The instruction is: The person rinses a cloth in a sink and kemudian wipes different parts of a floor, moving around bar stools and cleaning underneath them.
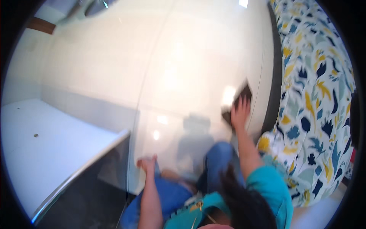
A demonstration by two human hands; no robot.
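Observation:
A dark cloth [243, 91], blurred by motion, lies on the glossy pale tile floor [183, 65]. My right hand [241, 111] rests on top of it with the fingers spread, pressing it down near the bed. The cloth's folded edges stick out in front of the fingers and to their left. My left hand [147, 163] is over my bent knee at the lower middle. It looks loosely bent with the thumb apart, and nothing shows in it.
A bed with a leaf-patterned cover [311, 108] runs along the right, above a dark base strip [273, 71]. At the left stands a white-topped piece of furniture [57, 151] with a dark side [85, 194]. A brown wooden piece [41, 25] shows at the far left.

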